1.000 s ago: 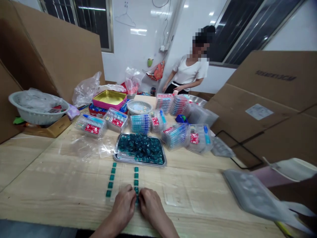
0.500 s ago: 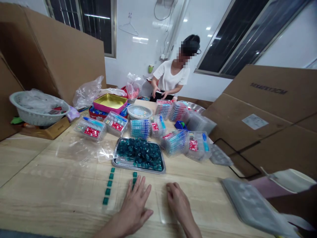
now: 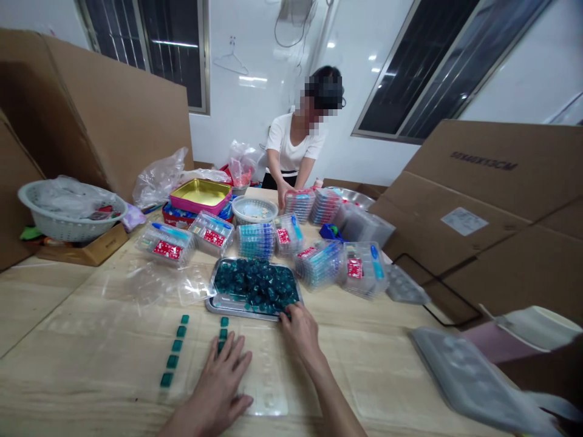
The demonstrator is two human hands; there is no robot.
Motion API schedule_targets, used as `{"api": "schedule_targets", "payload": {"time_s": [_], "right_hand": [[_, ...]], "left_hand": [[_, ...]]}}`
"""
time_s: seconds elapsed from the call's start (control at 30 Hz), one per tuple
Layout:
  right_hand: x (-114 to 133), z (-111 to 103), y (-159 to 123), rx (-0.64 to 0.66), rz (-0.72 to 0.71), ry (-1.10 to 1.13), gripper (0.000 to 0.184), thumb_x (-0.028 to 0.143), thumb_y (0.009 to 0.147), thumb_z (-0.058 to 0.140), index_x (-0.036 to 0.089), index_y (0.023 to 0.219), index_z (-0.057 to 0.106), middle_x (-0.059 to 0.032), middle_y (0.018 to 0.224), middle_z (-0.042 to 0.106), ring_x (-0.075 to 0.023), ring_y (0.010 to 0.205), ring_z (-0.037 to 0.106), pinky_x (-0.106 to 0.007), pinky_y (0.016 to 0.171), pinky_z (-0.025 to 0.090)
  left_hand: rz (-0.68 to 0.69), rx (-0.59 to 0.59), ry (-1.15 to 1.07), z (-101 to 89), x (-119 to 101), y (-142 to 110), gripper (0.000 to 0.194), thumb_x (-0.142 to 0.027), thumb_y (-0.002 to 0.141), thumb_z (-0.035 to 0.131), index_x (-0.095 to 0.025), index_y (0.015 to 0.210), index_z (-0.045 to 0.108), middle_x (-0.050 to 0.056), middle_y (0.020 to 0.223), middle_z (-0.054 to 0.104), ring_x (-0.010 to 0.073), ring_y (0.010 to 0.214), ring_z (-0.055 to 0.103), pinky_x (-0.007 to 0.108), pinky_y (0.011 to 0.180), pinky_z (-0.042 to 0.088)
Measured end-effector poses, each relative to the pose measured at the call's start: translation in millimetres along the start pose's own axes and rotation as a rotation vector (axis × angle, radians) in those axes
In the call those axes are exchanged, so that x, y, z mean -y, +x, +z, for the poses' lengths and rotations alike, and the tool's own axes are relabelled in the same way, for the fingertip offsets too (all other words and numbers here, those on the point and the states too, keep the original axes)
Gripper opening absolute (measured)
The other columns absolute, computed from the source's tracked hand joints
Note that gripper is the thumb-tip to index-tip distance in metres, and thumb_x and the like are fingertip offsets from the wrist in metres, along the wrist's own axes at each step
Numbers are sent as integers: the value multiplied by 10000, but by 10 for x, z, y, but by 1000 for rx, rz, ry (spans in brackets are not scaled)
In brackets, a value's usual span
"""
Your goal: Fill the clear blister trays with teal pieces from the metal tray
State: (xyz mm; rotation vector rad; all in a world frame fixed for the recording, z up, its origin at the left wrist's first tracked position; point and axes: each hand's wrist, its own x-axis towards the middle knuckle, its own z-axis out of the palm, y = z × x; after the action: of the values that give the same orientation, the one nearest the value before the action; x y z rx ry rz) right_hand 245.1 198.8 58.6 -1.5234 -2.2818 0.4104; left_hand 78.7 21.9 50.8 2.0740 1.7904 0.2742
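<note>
My left hand (image 3: 222, 377) lies flat with fingers spread on a clear plastic tray (image 3: 269, 391). Its fingertips touch or cover the lower end of a short row of dark green square pieces (image 3: 223, 333). Farther left, several more green squares (image 3: 177, 345) form a slanting column on clear plastic. A metal tray (image 3: 250, 311) holds a heap of glossy teal-green pieces (image 3: 257, 282). At that tray's front right corner, my right hand (image 3: 301, 331) has its fingers drawn together; whatever is between the fingertips is hidden.
Behind the metal tray stand filled clear boxes (image 3: 168, 243) and stacked clear cases (image 3: 319, 262). A pale basket (image 3: 73, 221) sits left, grey plastic packaging (image 3: 473, 376) right. Cardboard cartons (image 3: 483, 182) flank the table. Across it, a person (image 3: 291, 145) in white reaches to a stack.
My right hand has moved forward from the table surface to the metal tray's edge. My left hand and the green rows appear farther left. The person opposite now leans in, touching a stack.
</note>
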Motion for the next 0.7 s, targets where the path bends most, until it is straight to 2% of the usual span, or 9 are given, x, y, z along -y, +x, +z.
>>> {"api": "schedule_targets", "payload": {"time_s": [0.1, 0.17, 0.23, 0.3, 0.4, 0.47, 0.53, 0.6, 0.7], "right_hand": [[7, 29, 135, 2, 99, 94, 126, 122, 721, 518, 156, 642, 611, -104, 775, 623, -254, 831, 593, -317, 720, 393], [-9, 16, 136, 22, 113, 166, 123, 111, 698, 520, 160, 620, 602, -84, 728, 620, -237, 780, 595, -305, 686, 394], [-17, -15, 62, 76, 97, 243, 87, 145, 689, 543, 166, 627, 600, -46, 656, 612, -201, 685, 589, -277, 626, 403], [6, -40, -73, 205, 91, 496, 54, 213, 683, 587, 168, 655, 600, -9, 592, 597, -162, 588, 566, -251, 567, 407], [83, -25, -291, 479, 144, 1053, 191, 330, 642, 676, 158, 683, 603, 12, 554, 589, -123, 512, 528, -235, 533, 402], [123, 23, -377, 578, 192, 1236, 260, 374, 606, 719, 150, 661, 601, 17, 531, 583, -100, 476, 502, -224, 516, 383], [130, 91, -391, 568, 224, 1242, 302, 409, 593, 732, 146, 619, 586, 29, 487, 556, -81, 430, 461, -208, 471, 343], [112, 164, -353, 527, 232, 1193, 349, 452, 582, 732, 147, 583, 563, 40, 454, 524, -72, 397, 426, -201, 428, 306], [80, 258, -283, 507, 251, 1161, 403, 510, 555, 728, 157, 576, 534, 35, 467, 537, -84, 398, 443, -208, 410, 328]], "left_hand": [[34, -80, -27, 5, 10, -3, 657, -410, 755, 609, -247, 1350, 385, 118, 1475, 286, 370, 1362, 179, 656, 1061, 120], [43, -214, -94, 4, -10, 33, 529, -388, 784, 577, -220, 1277, 481, 129, 1390, 437, 358, 1321, 299, 647, 1061, 159], [2, -386, -245, -3, -48, 114, 354, -323, 820, 525, -197, 1145, 587, 129, 1231, 585, 315, 1217, 458, 586, 1054, 264], [-99, -500, -509, -16, -96, 237, 271, -282, 830, 494, -191, 1047, 630, 118, 1103, 650, 265, 1086, 563, 488, 995, 389], [-234, -471, -1047, -31, -168, 460, 309, -306, 795, 533, -180, 1066, 613, 105, 1040, 674, 228, 983, 617, 377, 871, 484], [-276, -410, -1321, -25, -198, 596, 324, -328, 732, 604, -153, 1003, 629, 90, 932, 695, 208, 861, 645, 322, 750, 514], [-318, -386, -1437, -10, -211, 703, 289, -333, 650, 681, -127, 849, 645, 56, 743, 684, 161, 657, 627, 259, 591, 491], [-350, -378, -1450, 3, -213, 781, 275, -333, 587, 733, -119, 724, 628, 10, 581, 627, 109, 495, 547, 215, 482, 419], [-361, -338, -1489, 0, -207, 859, 309, -363, 566, 746, -119, 707, 618, -6, 532, 602, 94, 452, 515, 208, 461, 390]]}}
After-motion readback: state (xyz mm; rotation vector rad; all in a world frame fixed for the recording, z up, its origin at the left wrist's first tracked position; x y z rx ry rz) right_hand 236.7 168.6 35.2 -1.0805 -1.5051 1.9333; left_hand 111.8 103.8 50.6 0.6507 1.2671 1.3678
